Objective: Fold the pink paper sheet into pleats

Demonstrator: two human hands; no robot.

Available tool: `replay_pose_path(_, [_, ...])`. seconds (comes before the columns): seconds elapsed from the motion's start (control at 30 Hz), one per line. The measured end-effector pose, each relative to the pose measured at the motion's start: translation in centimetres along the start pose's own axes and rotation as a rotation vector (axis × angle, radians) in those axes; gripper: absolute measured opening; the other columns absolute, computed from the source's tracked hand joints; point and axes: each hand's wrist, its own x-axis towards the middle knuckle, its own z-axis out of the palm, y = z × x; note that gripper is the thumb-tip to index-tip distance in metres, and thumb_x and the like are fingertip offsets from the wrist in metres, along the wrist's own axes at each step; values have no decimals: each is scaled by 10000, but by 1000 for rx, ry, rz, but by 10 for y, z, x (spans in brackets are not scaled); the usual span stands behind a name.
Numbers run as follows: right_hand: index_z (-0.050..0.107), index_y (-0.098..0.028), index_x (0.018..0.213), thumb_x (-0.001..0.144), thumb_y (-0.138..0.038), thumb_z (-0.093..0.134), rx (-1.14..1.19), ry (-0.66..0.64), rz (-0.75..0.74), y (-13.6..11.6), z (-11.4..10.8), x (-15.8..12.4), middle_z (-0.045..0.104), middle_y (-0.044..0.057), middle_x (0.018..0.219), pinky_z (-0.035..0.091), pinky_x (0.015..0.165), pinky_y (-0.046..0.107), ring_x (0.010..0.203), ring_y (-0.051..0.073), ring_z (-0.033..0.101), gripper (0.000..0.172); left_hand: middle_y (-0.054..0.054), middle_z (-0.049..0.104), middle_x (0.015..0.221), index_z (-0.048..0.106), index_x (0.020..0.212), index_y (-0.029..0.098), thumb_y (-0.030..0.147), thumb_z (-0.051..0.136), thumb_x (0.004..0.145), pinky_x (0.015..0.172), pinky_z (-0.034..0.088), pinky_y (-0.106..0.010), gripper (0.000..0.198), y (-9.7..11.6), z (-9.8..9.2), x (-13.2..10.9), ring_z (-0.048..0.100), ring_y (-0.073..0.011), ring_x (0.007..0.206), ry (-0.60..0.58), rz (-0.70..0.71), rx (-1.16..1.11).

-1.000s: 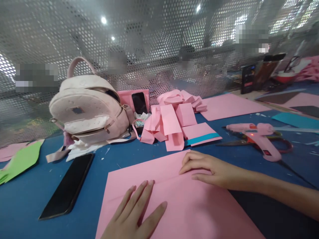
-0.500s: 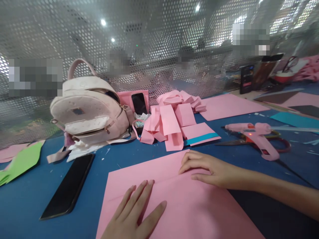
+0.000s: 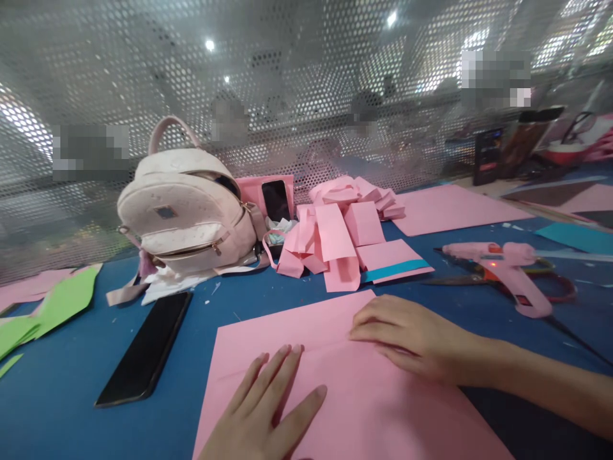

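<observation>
From where I sit, the pink sheet lies flat on the blue table, directly under both hands, but its near edge runs out of my view at the bottom. My right hand covers part of its right edge, and the dark patch below that forearm is too murky for me to read. A faint line crosses the sheet; I can't tell if it is a crease or an edge.

My left hand is cut off at the wrist. It lies palm down, 4 fingers pointing away and the thumb spread to the right, grasping nothing. The right arm reaches in from the right side, wrist low, fingers bent together with their tips on the sheet near its far corner. The palm is hidden, so I can't tell whether those fingers pinch the paper or only press it.

The scissors are mostly masked by the pink glue gun, whose cord leaves my view at the right. Behind the perforated screen, shapes blur and pixelated blocks mask others.
</observation>
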Motion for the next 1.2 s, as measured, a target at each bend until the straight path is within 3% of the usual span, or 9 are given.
replay_pose_path(0.13, [590,-181,1329,1006,-116,416,-311,38,-276,-15,4,2,673,87,1289,439,1035,392,1202,202,579,373,-187,373,1561,221,1572,295,605,284,999,1090,417,-474,655,-2,0,-1,349,-321,1449,4,13,-16])
replay_pose_path(0.23, [590,-151,1333,1033,-132,357,-347,-14,-362,-32,6,5,662,69,1334,436,1071,320,1249,155,569,380,-200,364,1563,254,1565,276,611,333,991,1078,427,-481,669,-4,-2,-1,365,-333,1438,9,37,-38])
replay_pose_path(0.4, [609,-142,1307,1020,-117,382,-255,-48,-298,-44,11,6,698,74,1275,489,1027,338,1140,169,647,367,-205,380,1552,314,1547,264,614,377,982,1038,465,-481,668,-8,-8,0,401,-348,1416,-23,74,-53])
replay_pose_path(0.67, [570,-130,1355,898,-76,495,-117,-190,-146,-50,14,6,686,115,1287,513,1011,432,1166,248,644,466,-208,305,1589,327,1543,245,654,394,958,1077,426,-521,717,-3,-12,-1,351,-363,1440,-63,26,-85])
replay_pose_path(0.77, [577,-132,1348,879,-74,499,-107,-185,-147,-51,15,6,693,117,1274,525,998,446,1149,255,654,480,-197,379,1557,397,1509,178,609,379,986,1112,392,-500,678,1,-14,-1,351,-346,1442,-27,57,1])
replay_pose_path(0.93, [544,-179,1390,887,-79,495,-77,-170,-151,-46,18,2,678,92,1307,509,1031,419,1188,225,635,516,-135,464,1518,500,1427,96,423,406,1033,1215,236,-447,521,14,-13,-6,401,-285,1419,42,128,120])
replay_pose_path(1.2, [525,-190,1414,897,-102,511,-72,-159,-146,-44,20,3,668,73,1327,525,1030,400,1181,221,645,525,-148,480,1499,501,1422,88,390,438,1031,1210,263,-429,498,20,-6,-11,427,-281,1406,87,94,100])
